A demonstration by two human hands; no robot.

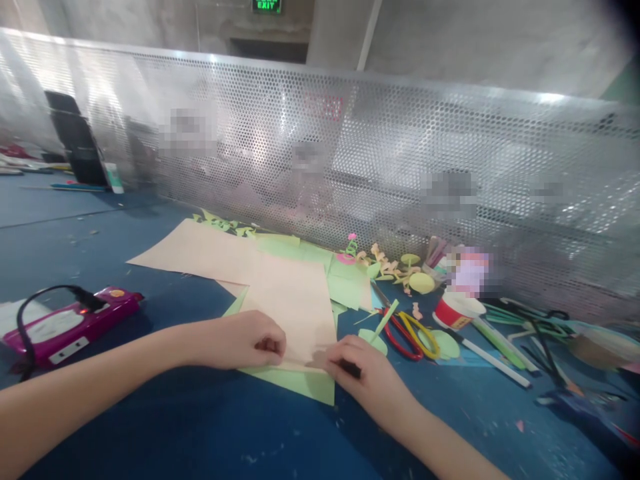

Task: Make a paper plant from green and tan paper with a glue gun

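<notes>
A peach-coloured paper sheet point(293, 293) lies in front of me on the blue table. Beneath its near edge a light green paper sheet point(305, 385) sticks out. My left hand point(250, 339) is closed, its curled fingers at the near left part of the peach sheet. At the near right corner, my right hand point(363, 373) is closed with thumb and fingers on the paper's edge. Another peach sheet point(200, 250) reaches out to the left, and more green sheets point(345, 280) lie behind. Whether the fingertips hold one layer or both is hidden.
Right of the papers lie red-handled scissors point(400, 333), yellow-handled scissors point(425, 337), a red and white paper cup point(457, 308) and a white pen point(495, 360). A purple power strip point(95, 323) sits at left. A perforated metal screen point(260, 140) bounds the table's far side.
</notes>
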